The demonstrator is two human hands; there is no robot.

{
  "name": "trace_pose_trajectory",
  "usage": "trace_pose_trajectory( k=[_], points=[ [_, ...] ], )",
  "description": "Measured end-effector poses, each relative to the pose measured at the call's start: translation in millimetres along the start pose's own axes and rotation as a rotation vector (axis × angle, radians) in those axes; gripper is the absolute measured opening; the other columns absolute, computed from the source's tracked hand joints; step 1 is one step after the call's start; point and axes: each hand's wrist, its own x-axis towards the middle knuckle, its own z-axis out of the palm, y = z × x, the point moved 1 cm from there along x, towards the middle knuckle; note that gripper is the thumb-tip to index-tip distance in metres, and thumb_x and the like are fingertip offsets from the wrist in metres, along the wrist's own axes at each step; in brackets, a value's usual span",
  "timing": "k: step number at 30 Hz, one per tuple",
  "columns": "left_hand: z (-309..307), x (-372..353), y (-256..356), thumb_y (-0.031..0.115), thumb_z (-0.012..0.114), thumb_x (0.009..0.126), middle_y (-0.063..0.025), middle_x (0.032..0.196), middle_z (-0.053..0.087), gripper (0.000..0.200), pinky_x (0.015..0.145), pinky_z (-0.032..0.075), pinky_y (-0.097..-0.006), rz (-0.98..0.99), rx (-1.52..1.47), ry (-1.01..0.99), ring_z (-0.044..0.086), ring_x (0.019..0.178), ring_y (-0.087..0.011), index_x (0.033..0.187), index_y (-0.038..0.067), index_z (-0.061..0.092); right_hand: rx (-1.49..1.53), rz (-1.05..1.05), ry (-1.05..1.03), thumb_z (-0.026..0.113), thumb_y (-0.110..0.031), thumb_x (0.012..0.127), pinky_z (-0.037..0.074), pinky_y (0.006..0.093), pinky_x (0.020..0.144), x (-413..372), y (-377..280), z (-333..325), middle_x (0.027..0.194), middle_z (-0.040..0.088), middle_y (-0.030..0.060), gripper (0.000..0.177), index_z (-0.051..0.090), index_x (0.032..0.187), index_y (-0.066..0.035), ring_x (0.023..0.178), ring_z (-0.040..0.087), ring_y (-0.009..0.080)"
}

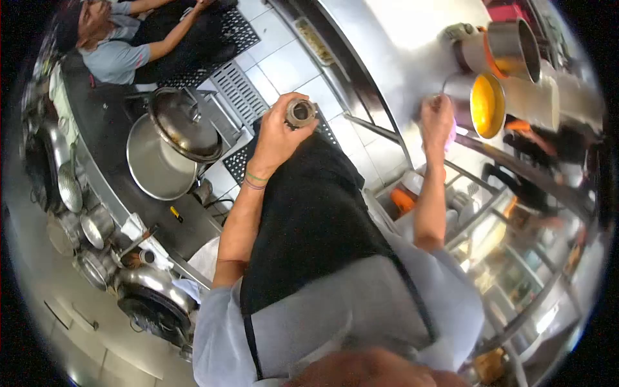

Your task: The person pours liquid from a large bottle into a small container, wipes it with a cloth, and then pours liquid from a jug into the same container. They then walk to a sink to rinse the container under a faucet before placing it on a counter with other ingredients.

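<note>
My left hand (274, 132) is wrapped round a small open jar (300, 113), its round mouth facing up and its inside dark. It is held out in front of my black apron, above the floor. Over the steel table's edge on the right, my right hand (437, 122) is closed, fingers bunched together; I cannot tell what they hold. Something pink (451, 137) shows right beside that hand. Close to its fingers stands a metal pot (451, 90) with yellow-orange liquid (485, 106) in it.
Another steel pot (516, 51) stands behind on the steel table (361, 26). At left, a large pot (158, 161) with a tilted lid (187, 126) sits on a dark counter; a yellow cutter (176, 214) lies nearby. Another person (122, 51) sits at upper left. Pans hang or lie along the wall.
</note>
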Motion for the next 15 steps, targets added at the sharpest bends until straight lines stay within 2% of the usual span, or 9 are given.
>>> trace_pose_trajectory(
  k=[3, 5, 8, 9, 10, 12, 13, 14, 15],
  points=[
    [-5.1, 10.5, -9.4, 0.006, 0.083, 0.079, -0.0098, 0.104, 0.071, 0.044, 0.086, 0.055, -0.0314, -0.026, 0.001, 0.029, 0.069, 0.097, -0.0190, 0.119, 0.003, 0.063, -0.228, 0.142, -0.046, 0.073, -0.027, 0.087, 0.051, 0.0513, 0.093, 23.7, 20.0, 9.0, 0.106, 0.070, 0.0255, 0.052, 0.061, 0.129, 0.001, 0.101, 0.063, 0.0443],
    [-20.8, 26.9, -29.1, 0.004, 0.083, 0.080, -0.0056, 0.107, 0.068, 0.044, 0.088, 0.052, -0.0295, -0.049, -0.053, 0.049, 0.064, 0.098, -0.0146, 0.120, 0.005, 0.064, -0.309, 0.123, -0.006, 0.072, -0.029, 0.087, 0.051, 0.0524, 0.092, 19.1, 32.0, 20.0, 0.106, 0.070, 0.0286, 0.052, 0.060, 0.129, 0.000, 0.099, 0.064, 0.0469],
    [-42.1, 45.1, -53.2, 0.004, 0.083, 0.081, -0.0074, 0.103, 0.069, 0.044, 0.086, 0.053, -0.0307, -0.065, -0.073, 0.098, 0.066, 0.095, -0.0148, 0.120, 0.004, 0.064, -0.412, 0.337, -0.200, 0.071, -0.031, 0.089, 0.051, 0.0515, 0.095, 15.4, 2.8, 11.1, 0.110, 0.069, 0.0293, 0.054, 0.058, 0.133, -0.001, 0.104, 0.063, 0.0486],
    [-52.2, 54.4, -61.4, 0.004, 0.083, 0.081, -0.0077, 0.102, 0.070, 0.044, 0.086, 0.054, -0.0311, -0.062, -0.074, 0.118, 0.067, 0.094, -0.0148, 0.120, 0.004, 0.063, -0.151, 0.477, -0.318, 0.071, -0.036, 0.091, 0.049, 0.0508, 0.099, 22.7, -13.8, -2.1, 0.118, 0.067, 0.0302, 0.062, 0.053, 0.140, -0.001, 0.112, 0.061, 0.0494],
    [-61.5, 63.1, -72.0, 0.003, 0.083, 0.080, -0.0087, 0.100, 0.071, 0.044, 0.085, 0.054, -0.0320, -0.062, -0.010, 0.133, 0.067, 0.094, -0.0146, 0.120, 0.004, 0.063, -0.357, 0.303, -0.111, 0.069, -0.036, 0.094, 0.047, 0.0510, 0.102, 9.1, -23.2, -5.5, 0.126, 0.064, 0.0291, 0.062, 0.053, 0.142, -0.001, 0.120, 0.059, 0.0476],
    [-78.1, 81.8, -101.2, 0.004, 0.083, 0.079, -0.0109, 0.101, 0.070, 0.045, 0.085, 0.055, -0.0322, -0.011, 0.000, 0.175, 0.069, 0.095, -0.0185, 0.119, 0.004, 0.062, -0.388, 0.139, -0.095, 0.066, -0.027, 0.098, 0.048, 0.0501, 0.099, 7.5, -41.7, -14.5, 0.128, 0.064, 0.0273, 0.049, 0.058, 0.138, 0.000, 0.116, 0.061, 0.0430],
    [-84.4, 89.7, -111.2, 0.004, 0.083, 0.079, -0.0117, 0.102, 0.070, 0.046, 0.085, 0.055, -0.0322, -0.008, 0.003, 0.198, 0.070, 0.095, -0.0200, 0.119, 0.004, 0.062, -0.197, 0.119, -0.092, 0.065, -0.018, 0.099, 0.052, 0.0467, 0.093, 7.7, -75.2, -12.5, 0.127, 0.065, 0.0253, 0.041, 0.060, 0.135, 0.002, 0.108, 0.065, 0.0385],
    [-89.5, 97.6, -125.4, 0.003, 0.081, 0.076, -0.0137, 0.109, 0.068, 0.048, 0.090, 0.054, -0.0351, -0.032, -0.012, 0.214, 0.069, 0.102, -0.0262, 0.119, 0.003, 0.061, -0.139, 0.255, -0.183, 0.064, -0.011, 0.100, 0.055, 0.0429, 0.085, 12.0, -125.7, -6.1, 0.122, 0.068, 0.0231, 0.034, 0.062, 0.131, 0.003, 0.102, 0.068, 0.0312],
    [-95.4, 108.1, -137.1, 0.002, 0.081, 0.075, -0.0142, 0.111, 0.067, 0.049, 0.092, 0.053, -0.0362, -0.045, 0.003, 0.225, 0.068, 0.105, -0.0279, 0.120, 0.004, 0.061, -0.100, 0.075, -0.306, 0.064, -0.010, 0.100, 0.057, 0.0403, 0.080, 7.6, -141.6, 7.1, 0.118, 0.071, 0.0215, 0.033, 0.063, 0.130, 0.004, 0.101, 0.069, 0.0271]
  ],
)
